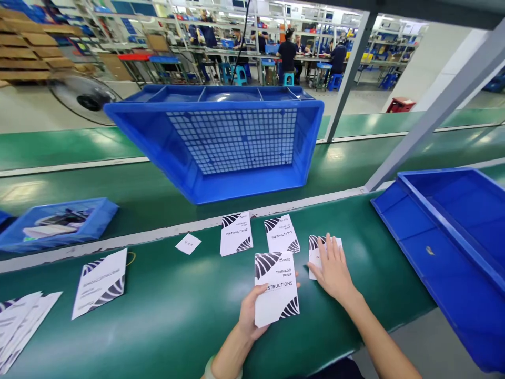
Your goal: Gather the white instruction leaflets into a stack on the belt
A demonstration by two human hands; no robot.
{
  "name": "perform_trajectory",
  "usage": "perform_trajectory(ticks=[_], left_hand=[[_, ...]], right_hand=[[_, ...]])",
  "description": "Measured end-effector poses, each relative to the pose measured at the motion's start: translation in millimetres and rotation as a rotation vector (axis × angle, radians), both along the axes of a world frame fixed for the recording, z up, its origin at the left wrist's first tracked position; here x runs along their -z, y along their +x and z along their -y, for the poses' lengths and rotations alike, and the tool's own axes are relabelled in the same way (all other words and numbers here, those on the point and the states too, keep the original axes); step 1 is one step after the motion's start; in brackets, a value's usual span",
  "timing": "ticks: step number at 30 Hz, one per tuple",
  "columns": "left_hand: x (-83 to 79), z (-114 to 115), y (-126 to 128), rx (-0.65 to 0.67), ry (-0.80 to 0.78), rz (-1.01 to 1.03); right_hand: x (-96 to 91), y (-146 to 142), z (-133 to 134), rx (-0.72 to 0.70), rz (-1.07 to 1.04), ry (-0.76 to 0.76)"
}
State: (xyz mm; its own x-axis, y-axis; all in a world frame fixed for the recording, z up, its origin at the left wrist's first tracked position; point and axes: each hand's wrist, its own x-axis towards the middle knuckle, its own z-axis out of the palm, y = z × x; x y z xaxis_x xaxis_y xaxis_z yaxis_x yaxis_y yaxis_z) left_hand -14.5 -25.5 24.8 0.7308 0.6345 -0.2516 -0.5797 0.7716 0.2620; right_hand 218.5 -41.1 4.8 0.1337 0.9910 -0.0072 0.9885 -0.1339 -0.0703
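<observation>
My left hand is closed around a white instruction booklet printed "Tornado Pump Instructions", with black stripes at its corners. To its right, my right hand lies flat with fingers spread on another instruction booklet, which it mostly covers. Two more spots on the green table bear the same print: one booklet at the back and a second booklet beside it. A small white slip with handwriting lies to their left.
A large blue crate lies on its side at the back, its opening facing me. Blue bins stand at the right edge. On the left are a single booklet, a fanned pile of booklets and a small blue tray. A metal post rises behind.
</observation>
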Motion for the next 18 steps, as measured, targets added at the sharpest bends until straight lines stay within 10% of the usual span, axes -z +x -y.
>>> perform_trajectory(ticks=[18], left_hand=[[-2.5,2,-1,-0.012,0.006,0.049]], right_hand=[[10.3,-42,21,-0.131,-0.101,0.054]])
